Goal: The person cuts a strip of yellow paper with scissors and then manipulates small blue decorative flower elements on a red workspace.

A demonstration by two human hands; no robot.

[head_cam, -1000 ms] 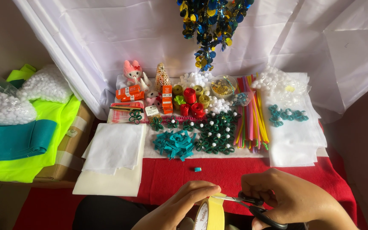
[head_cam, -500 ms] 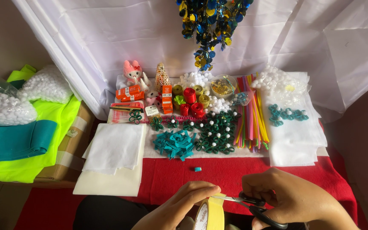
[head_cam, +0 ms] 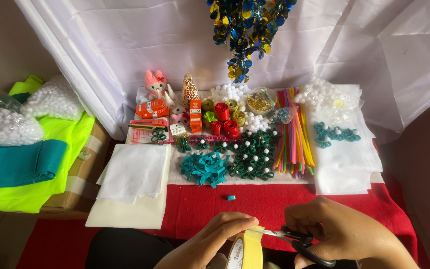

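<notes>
My left hand (head_cam: 211, 242) holds a roll of pale yellow tape (head_cam: 245, 251) at the bottom edge, pinching its loose end between thumb and finger. My right hand (head_cam: 342, 231) grips black-handled scissors (head_cam: 294, 239), whose blades point left and meet the tape end near my left thumb. Both hands hover above the front of a red felt cloth (head_cam: 265, 204). A small teal piece (head_cam: 231, 198) lies on the red felt just beyond my hands.
Behind lie a pile of teal ribbon bits (head_cam: 204, 168), dark green flowers with white centres (head_cam: 252, 152), coloured sticks (head_cam: 293, 132), red and gold ribbon rolls (head_cam: 223, 117), white sheets (head_cam: 133, 174), and white pompoms (head_cam: 324, 97). Neon yellow and teal fabric (head_cam: 21, 164) sit left. Sequin decoration (head_cam: 247, 30) hangs above.
My right hand has shifted very slightly to the right with the scissors. Everything else stays as it was.
</notes>
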